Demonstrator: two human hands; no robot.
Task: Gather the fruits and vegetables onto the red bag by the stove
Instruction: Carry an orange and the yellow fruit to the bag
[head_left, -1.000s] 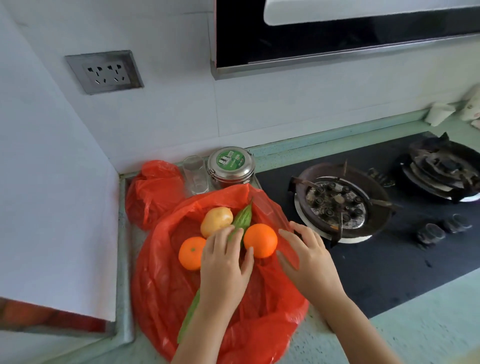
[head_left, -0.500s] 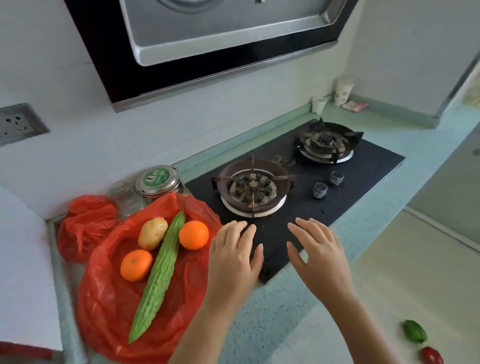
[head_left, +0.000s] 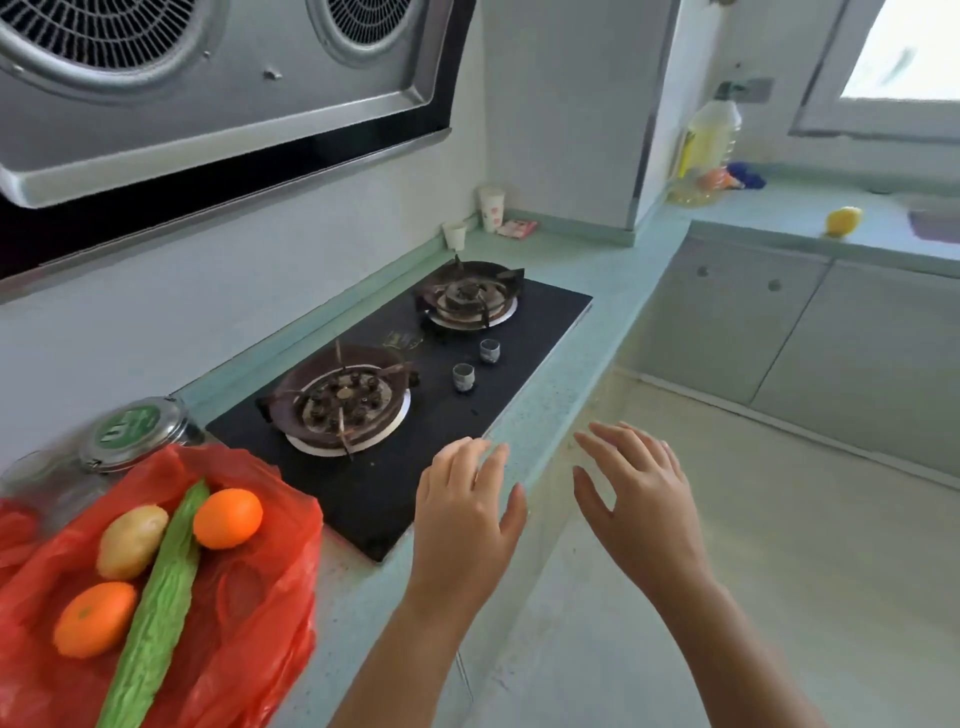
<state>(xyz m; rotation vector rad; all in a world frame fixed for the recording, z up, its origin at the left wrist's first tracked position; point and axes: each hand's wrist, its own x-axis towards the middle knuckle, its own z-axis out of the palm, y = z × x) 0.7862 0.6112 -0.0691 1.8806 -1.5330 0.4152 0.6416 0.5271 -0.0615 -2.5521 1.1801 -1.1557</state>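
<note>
The red bag (head_left: 249, 587) lies on the counter left of the stove (head_left: 415, 384). On it rest a long green bitter gourd (head_left: 156, 597), a potato (head_left: 131, 540) and two oranges, one near the stove (head_left: 227, 518) and one lower left (head_left: 94, 618). My left hand (head_left: 467, 509) hovers with straight fingers over the counter's front edge, holding nothing. My right hand (head_left: 644, 504) is spread beside it, above the floor, also holding nothing. A yellow fruit (head_left: 842, 221) sits on the far right counter.
A metal-lidded glass jar (head_left: 136, 434) stands behind the bag against the wall. Two paper cups (head_left: 491, 208) stand in the far corner. An oil bottle (head_left: 706, 150) and small coloured items are on the far counter. The range hood (head_left: 208, 93) hangs overhead.
The view swung right, away from the bag toward the stove and far counter. Both hands came off the produce and moved right, past the counter edge, fingers spread.
</note>
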